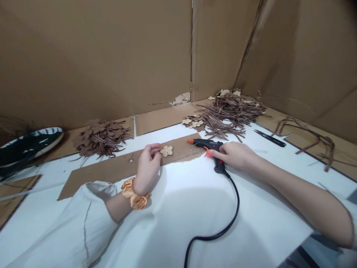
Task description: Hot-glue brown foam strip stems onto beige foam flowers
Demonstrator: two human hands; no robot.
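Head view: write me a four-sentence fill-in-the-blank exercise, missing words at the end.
The right hand grips a glue gun whose cord is ____.
The left hand is at a pale flower with ____ petals.
The flat strip by the flower is made of ____.
The scrunchie circles the person's ____ wrist.

Missing words: black; five; cardboard; left.

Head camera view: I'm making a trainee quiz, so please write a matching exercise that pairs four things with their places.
1. black glue gun with an orange nozzle
2. cream five-petalled flower
3. slim black pointed tool
4. shiny orange fabric scrunchie

A. around the left wrist
B. lying on the flat white surface
C. in the right hand
D. at the left hand

Pairs: 1-C; 2-D; 3-B; 4-A
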